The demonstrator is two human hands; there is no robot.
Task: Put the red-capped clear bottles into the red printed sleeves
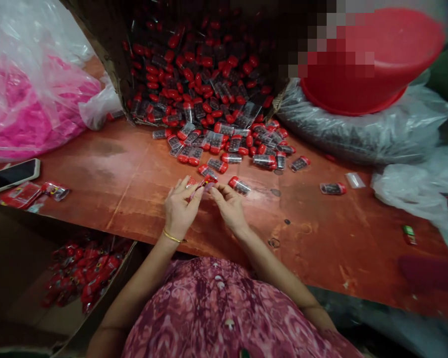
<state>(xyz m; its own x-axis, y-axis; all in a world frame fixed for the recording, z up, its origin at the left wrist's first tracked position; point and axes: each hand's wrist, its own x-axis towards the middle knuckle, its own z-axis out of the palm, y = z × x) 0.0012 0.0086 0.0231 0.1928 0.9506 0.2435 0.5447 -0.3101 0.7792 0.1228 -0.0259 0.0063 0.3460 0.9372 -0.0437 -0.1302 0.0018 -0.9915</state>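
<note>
My left hand (179, 209) and my right hand (229, 206) meet over the reddish wooden table (134, 179). Both pinch a small red and clear packet (203, 185) between their fingertips. A gold bangle circles my left wrist. Just beyond my fingers lies a red-capped clear tube (239, 185). A heap of several such red-capped tubes (209, 99) spills from a tipped cardboard box (108, 54) onto the table, a short reach ahead of both hands.
A phone (11, 175) and red packets (22, 194) lie at the left edge. A carton with filled red packets (82, 273) stands below left. A pink-filled plastic bag (33, 109) sits far left. A red basin (377, 64) rests on a grey bag (358, 129) at right.
</note>
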